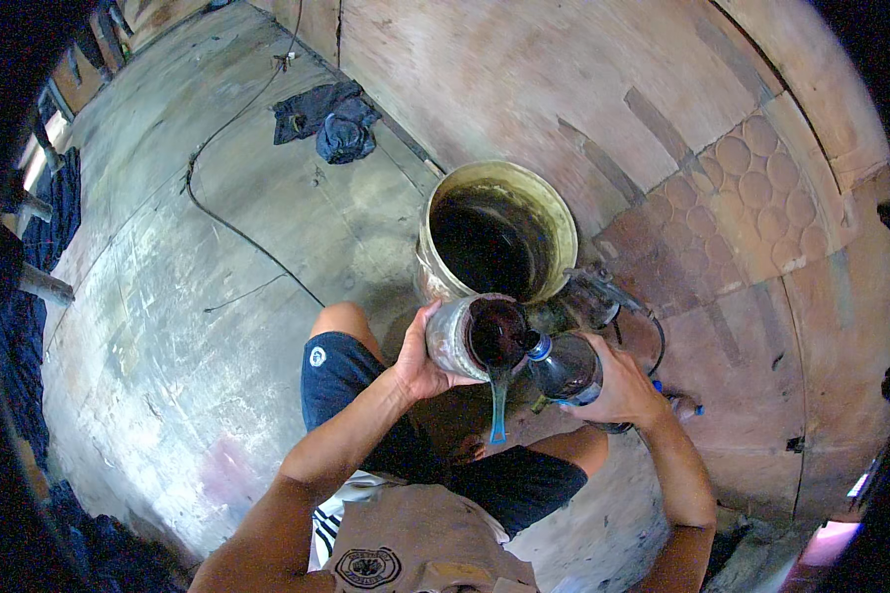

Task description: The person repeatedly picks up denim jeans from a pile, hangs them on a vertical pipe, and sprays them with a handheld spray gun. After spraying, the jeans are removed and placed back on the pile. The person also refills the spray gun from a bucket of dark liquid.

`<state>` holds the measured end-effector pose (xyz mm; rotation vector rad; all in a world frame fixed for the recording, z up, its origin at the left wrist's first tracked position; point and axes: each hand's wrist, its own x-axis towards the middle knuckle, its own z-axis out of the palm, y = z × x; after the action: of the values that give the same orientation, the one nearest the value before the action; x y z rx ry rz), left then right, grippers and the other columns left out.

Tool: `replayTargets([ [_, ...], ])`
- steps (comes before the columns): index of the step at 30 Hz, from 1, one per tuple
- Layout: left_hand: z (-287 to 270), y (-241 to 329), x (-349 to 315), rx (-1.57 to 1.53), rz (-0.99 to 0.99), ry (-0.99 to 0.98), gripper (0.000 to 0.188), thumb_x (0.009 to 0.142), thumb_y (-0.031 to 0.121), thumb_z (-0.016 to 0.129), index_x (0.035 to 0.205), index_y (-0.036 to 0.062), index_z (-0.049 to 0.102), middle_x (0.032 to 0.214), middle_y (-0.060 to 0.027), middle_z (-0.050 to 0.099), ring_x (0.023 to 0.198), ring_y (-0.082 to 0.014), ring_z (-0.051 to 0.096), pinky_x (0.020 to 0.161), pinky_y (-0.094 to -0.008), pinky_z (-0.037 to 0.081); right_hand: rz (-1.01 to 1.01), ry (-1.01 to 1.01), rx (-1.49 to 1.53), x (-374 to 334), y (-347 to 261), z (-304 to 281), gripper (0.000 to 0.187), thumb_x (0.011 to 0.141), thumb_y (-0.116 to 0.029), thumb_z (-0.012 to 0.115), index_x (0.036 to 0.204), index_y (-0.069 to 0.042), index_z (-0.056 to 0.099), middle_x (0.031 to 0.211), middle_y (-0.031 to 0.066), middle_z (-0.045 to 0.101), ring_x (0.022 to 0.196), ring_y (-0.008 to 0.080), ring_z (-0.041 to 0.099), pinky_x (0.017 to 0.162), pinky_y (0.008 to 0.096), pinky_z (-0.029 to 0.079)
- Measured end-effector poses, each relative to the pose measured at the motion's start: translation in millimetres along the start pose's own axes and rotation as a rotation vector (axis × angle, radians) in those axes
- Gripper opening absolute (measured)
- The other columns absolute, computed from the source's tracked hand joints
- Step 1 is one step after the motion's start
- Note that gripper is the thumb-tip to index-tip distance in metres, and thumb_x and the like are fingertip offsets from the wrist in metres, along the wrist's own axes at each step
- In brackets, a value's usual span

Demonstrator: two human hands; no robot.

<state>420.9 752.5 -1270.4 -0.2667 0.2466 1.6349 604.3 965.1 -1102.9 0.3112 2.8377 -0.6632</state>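
Note:
My left hand [417, 358] is wrapped around a stained, pale can [448, 338], tilted toward me with dark liquid inside. A translucent blue handle [498, 420] sticks out over its rim; the tool's other end is hidden in the can. My right hand [621, 383] grips a clear plastic bottle [567, 368] with dark contents and a blue ring at its neck. The bottle leans left, its mouth at the can's rim. Whether liquid is flowing cannot be made out. Just beyond both hands stands a large, yellowish bucket [562, 212], dark inside.
A grey device with a black hose [595, 296] sits right of the bucket. Behind my right hand lies a small bottle with a blue cap [684, 406]. Dark cloths [326, 117] lie on the floor at the far left, near a black cable [192, 170]. A wooden wall [524, 79] rises behind.

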Motion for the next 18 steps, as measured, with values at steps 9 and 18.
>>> replayTargets([
  [9, -2, -3, -4, -0.008, 0.015, -0.033, 0.073, 0.094, 0.068, 0.041, 0.146, 0.0173, 0.048, 0.147, -0.0104, 0.051, 0.131, -0.0373, 0.052, 0.102, -0.0689, 0.042, 0.009, -0.037, -0.068, 2, -12, -10, 0.092, 0.061, -0.034, 0.089, 0.136, -0.006, 0.044, 0.116, 0.0235, 0.066, 0.106, 0.044, 0.065, 0.09, 0.0501, 0.053],
  [18, 0, -3, -8, -0.03, -0.008, -0.034, 0.069, 0.093, 0.068, 0.041, 0.143, 0.0209, 0.051, 0.146, -0.009, 0.052, 0.131, -0.037, 0.052, 0.099, -0.0675, 0.045, 0.037, -0.106, -0.103, 4, -22, -19, 0.094, 0.061, -0.031, 0.088, 0.138, -0.005, 0.042, 0.119, 0.0243, 0.066, 0.108, 0.0432, 0.065, 0.093, 0.0486, 0.052],
])
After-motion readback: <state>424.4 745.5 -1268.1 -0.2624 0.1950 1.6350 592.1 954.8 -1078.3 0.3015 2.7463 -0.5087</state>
